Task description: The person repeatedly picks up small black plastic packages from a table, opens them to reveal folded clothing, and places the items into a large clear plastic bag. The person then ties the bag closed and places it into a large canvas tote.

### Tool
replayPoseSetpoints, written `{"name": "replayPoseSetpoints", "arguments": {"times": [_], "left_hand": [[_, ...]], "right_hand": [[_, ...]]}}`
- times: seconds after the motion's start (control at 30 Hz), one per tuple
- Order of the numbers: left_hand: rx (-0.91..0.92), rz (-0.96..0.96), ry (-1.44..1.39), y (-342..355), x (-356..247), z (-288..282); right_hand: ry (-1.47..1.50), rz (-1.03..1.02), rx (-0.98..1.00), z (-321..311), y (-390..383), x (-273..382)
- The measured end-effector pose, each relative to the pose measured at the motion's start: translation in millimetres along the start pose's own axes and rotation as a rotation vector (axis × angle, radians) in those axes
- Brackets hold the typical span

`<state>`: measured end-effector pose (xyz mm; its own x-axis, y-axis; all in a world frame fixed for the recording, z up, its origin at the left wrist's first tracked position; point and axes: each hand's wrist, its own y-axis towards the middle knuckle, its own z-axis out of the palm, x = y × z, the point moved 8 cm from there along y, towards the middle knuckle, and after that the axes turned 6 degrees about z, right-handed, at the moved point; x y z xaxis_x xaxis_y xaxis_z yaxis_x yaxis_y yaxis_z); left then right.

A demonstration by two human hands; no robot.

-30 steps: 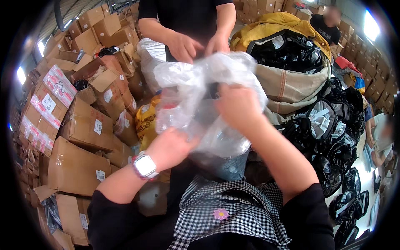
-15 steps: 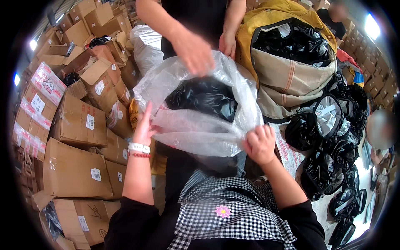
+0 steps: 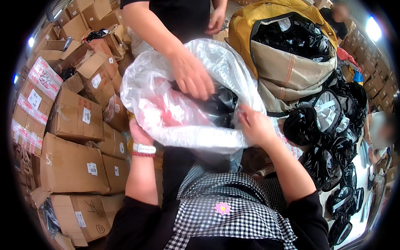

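A large clear plastic bag (image 3: 208,137) stands open in front of me, its rim folded outward in a wide ring. Glossy black bundles (image 3: 218,106) lie inside it, and something reddish shows through the plastic at the left. My left hand (image 3: 141,135) is against the bag's near left side, its fingers hidden by the film. At the right rim, the fingers of my right hand (image 3: 256,125) are closed on the plastic. From across, a co-worker's hand (image 3: 192,77) reaches down into the opening; the co-worker's other hand (image 3: 216,20) hangs at their side.
Cardboard boxes (image 3: 79,116) are piled along the left. A yellow and beige sack (image 3: 287,77) full of black bundles stands at the far right. More black, rimmed bundles (image 3: 318,154) are heaped along the right. Other people (image 3: 336,21) are in the background.
The bag's rim has been spread wider and its near edge folded outward. My left hand has moved lower against the outside. The co-worker's hand has moved down into the opening, their other hand away.
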<state>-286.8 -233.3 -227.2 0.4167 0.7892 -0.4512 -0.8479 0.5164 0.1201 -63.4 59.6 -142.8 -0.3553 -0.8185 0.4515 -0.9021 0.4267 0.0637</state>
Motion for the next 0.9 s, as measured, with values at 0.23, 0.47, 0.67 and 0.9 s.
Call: {"name": "replayPoseSetpoints", "arguments": {"times": [0.23, 0.47, 0.67, 0.9], "left_hand": [[-0.779, 0.688, 0.792, -21.8, -45.1, -34.8], [0.437, 1.080, 2.144, -15.3, -8.3, 168.9], [-0.176, 0.763, 2.541, 92.8, -15.0, 141.5], [-0.066, 0.073, 0.965, 198.5, -69.3, 40.5]], "right_hand": [[-0.422, -0.034, -0.215, -17.9, 15.6, 24.8], [-0.428, -0.515, -0.514, -41.6, 28.8, 64.0], [-0.503, -0.068, -0.573, -35.2, 110.0, 60.8], [0.457, 0.052, -0.201, -26.4, 191.9, -21.7]]}}
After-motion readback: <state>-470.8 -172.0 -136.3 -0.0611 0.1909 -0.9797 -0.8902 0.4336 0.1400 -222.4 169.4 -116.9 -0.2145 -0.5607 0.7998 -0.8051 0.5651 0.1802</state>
